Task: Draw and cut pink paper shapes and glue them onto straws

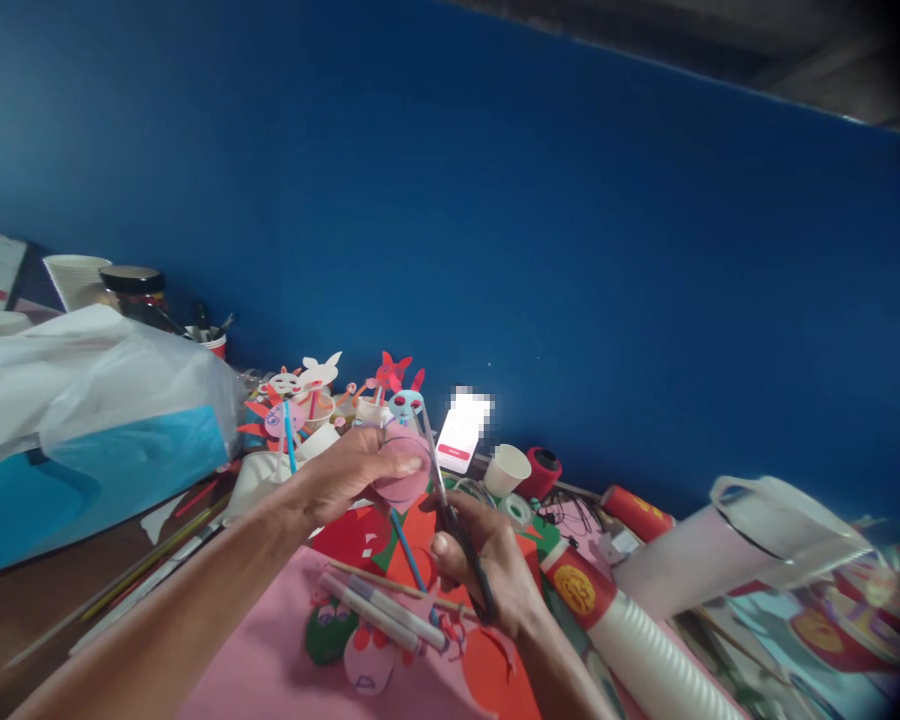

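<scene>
A pink paper piece (403, 480) with a curved line drawn on it is pinched in my left hand (349, 468), the thumb lying on its front. In my right hand (487, 560) are scissors (457, 535) with black handles, their blades pointing up beside the paper's right edge. Below my hands, white markers (379, 610) rest on pink paper (270, 640), near a green cutout (328, 632) and a pink face cutout (370, 660). A blue straw (408, 550) lies across red and orange paper.
Paper animal figures (319, 372) stand in cups behind my left hand. A phone (463, 430) leans by the blue wall. To the right are a white cup (508, 470), a red spool (543, 472), stacked cups (660, 650) and a pitcher (690, 560). Plastic-wrapped material (97, 400) lies left.
</scene>
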`<state>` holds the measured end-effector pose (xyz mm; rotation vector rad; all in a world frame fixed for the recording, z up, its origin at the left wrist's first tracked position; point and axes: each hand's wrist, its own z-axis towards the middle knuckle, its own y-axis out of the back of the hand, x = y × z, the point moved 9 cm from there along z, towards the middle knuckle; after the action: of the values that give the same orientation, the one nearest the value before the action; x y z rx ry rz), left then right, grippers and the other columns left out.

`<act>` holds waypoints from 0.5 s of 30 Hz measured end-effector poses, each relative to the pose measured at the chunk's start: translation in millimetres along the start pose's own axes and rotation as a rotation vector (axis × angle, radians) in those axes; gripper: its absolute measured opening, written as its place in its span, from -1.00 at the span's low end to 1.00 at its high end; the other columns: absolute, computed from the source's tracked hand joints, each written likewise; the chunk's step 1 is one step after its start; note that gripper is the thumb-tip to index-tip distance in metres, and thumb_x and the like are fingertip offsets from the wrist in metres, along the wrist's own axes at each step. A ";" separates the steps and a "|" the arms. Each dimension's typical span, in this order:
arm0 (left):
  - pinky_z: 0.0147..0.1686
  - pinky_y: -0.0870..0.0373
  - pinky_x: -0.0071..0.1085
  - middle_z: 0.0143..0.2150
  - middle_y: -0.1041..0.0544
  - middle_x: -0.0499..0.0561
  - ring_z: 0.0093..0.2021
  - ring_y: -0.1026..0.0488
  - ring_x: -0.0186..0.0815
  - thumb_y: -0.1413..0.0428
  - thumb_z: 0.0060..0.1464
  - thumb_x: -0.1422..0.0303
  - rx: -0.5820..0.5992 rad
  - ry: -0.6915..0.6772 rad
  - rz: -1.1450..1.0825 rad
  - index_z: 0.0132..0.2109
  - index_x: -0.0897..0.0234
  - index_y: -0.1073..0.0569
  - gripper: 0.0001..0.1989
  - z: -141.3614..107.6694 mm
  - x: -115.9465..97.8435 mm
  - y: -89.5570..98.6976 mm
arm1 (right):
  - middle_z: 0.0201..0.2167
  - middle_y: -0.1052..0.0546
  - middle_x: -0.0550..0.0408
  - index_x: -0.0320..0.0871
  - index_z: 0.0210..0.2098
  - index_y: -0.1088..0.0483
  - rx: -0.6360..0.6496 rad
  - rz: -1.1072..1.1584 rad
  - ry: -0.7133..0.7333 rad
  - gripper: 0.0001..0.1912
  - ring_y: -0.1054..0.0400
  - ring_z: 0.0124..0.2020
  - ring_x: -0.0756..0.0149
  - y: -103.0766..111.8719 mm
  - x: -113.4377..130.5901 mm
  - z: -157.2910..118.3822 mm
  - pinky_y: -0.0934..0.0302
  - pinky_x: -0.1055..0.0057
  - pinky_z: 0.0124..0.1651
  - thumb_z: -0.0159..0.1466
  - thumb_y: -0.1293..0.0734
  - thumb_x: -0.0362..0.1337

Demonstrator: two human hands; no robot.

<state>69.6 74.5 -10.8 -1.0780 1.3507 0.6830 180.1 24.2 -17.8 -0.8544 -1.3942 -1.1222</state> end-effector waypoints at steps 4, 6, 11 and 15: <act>-0.55 -0.17 -0.52 -0.58 -0.40 -0.04 -0.56 -0.27 -0.45 -0.22 -0.20 0.29 -0.051 -0.061 0.019 -0.46 0.37 -0.48 -0.81 0.8 -4.2 5.3 | -0.65 -0.24 0.24 -0.26 -0.23 -0.33 0.021 0.003 0.007 -0.43 -0.14 -0.68 0.50 -2.0 -0.4 -0.8 -0.13 0.52 -0.63 0.01 -0.36 0.11; -0.53 -0.16 -0.51 -0.58 -0.39 -0.05 -0.56 -0.26 -0.46 -0.20 -0.19 0.30 -0.065 -0.084 0.047 -0.47 0.37 -0.48 -0.82 -0.2 -7.3 6.2 | -0.64 -0.24 0.24 -0.26 -0.22 -0.33 0.041 -0.003 0.017 -0.44 -0.15 -0.66 0.49 -3.4 -0.5 -1.7 -0.14 0.52 -0.62 0.02 -0.36 0.11; -0.55 -0.14 -0.50 -0.60 -0.37 -0.09 -0.58 -0.24 -0.46 -0.17 -0.22 0.36 -0.117 -0.117 0.144 -0.51 0.33 -0.44 -0.89 -6.3 -17.2 6.8 | -0.60 -0.23 0.22 -0.23 -0.20 -0.35 0.093 -0.062 0.079 -0.50 -0.18 -0.59 0.46 -6.6 4.9 -3.1 -0.12 0.52 -0.55 0.06 -0.35 0.06; -0.57 -0.13 -0.52 -0.60 -0.37 -0.12 -0.58 -0.24 -0.47 -0.16 -0.25 0.38 -0.168 -0.109 0.212 -0.52 0.32 -0.43 -0.91 -11.4 -23.1 9.0 | -0.62 -0.24 0.24 -0.22 -0.18 -0.35 0.095 -0.084 0.080 -0.51 -0.17 -0.59 0.46 -7.3 7.6 -3.1 -0.09 0.51 -0.53 0.07 -0.35 0.04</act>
<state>53.3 72.2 11.0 -1.0216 1.3424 1.0129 173.1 18.3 -11.6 -0.6810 -1.4165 -1.1322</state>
